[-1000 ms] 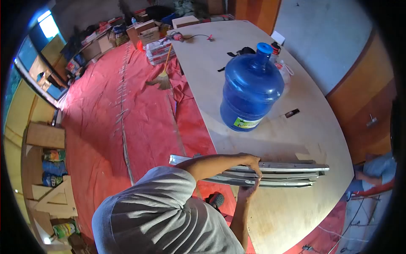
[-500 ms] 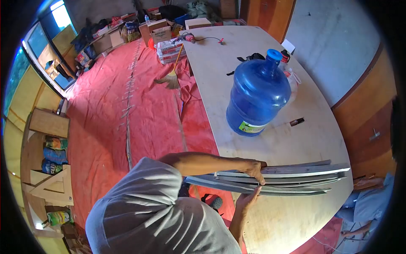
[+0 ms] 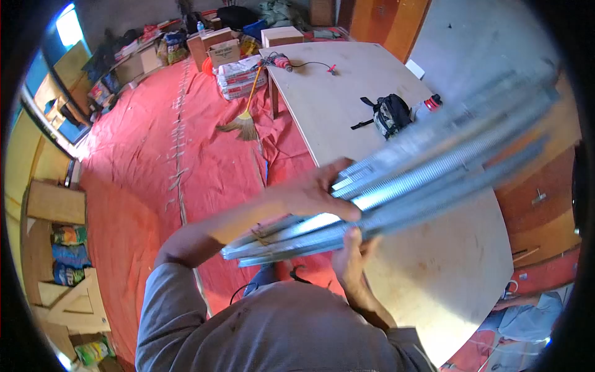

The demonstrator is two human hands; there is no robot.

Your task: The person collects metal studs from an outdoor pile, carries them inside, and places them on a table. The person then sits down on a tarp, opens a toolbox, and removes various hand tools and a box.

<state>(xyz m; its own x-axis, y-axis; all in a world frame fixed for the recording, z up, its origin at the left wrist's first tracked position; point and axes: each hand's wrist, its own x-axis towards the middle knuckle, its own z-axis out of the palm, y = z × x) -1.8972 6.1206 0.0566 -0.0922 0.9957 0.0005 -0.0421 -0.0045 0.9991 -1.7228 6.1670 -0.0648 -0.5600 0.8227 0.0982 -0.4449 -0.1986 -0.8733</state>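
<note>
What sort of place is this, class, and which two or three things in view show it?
Probably a room being renovated or used as a workshop: red floor sheeting spreads widely, a corded power tool lies on the pale table, and a bundle of long metal strips is being held.

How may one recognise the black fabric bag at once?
Start at the large pale wooden table. On it, beyond the long silvery metal strips, lies the black fabric bag. Its trailing straps distinguish it from the red-topped container alongside.
</note>
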